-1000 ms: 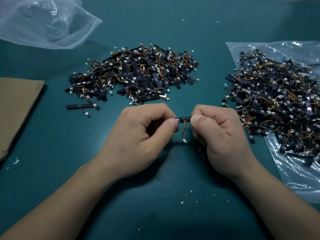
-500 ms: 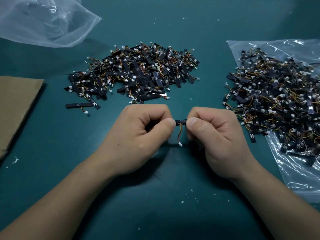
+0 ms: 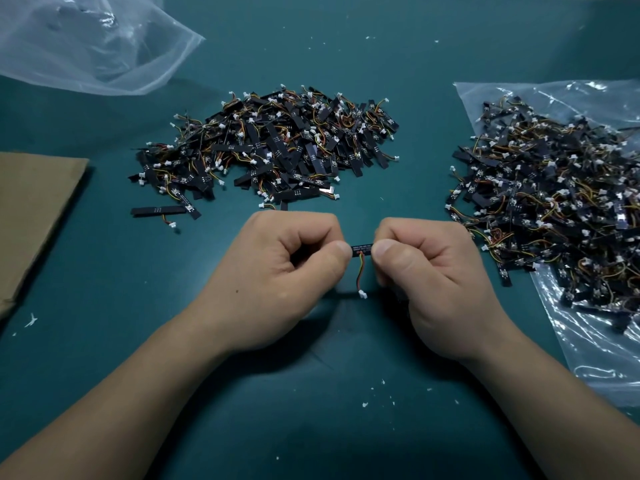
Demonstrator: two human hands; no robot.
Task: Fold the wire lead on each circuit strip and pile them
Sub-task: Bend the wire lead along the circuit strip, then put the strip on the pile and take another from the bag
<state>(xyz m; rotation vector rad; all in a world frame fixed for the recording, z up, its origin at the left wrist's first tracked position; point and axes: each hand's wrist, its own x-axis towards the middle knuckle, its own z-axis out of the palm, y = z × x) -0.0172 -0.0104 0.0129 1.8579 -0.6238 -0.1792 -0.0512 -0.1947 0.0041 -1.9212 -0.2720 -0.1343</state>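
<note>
A short black circuit strip (image 3: 361, 248) is held level between both hands above the green table. My left hand (image 3: 277, 271) pinches its left end, my right hand (image 3: 433, 282) pinches its right end. Its coloured wire lead (image 3: 360, 273) hangs straight down from the strip's middle and ends in a small white connector (image 3: 362, 294). A large pile of strips (image 3: 273, 150) lies on the table beyond my hands. Another heap of strips (image 3: 554, 206) lies on a clear plastic bag (image 3: 595, 344) to the right.
A crumpled clear bag (image 3: 93, 46) lies at the far left. A brown cardboard sheet (image 3: 31, 216) sits at the left edge. One lone strip (image 3: 162, 211) lies left of the big pile. White scraps dot the green table (image 3: 329, 427).
The two hands have drawn slightly closer, leaving less of the strip showing. The wire lead now hangs straighter down. The piles have not changed.
</note>
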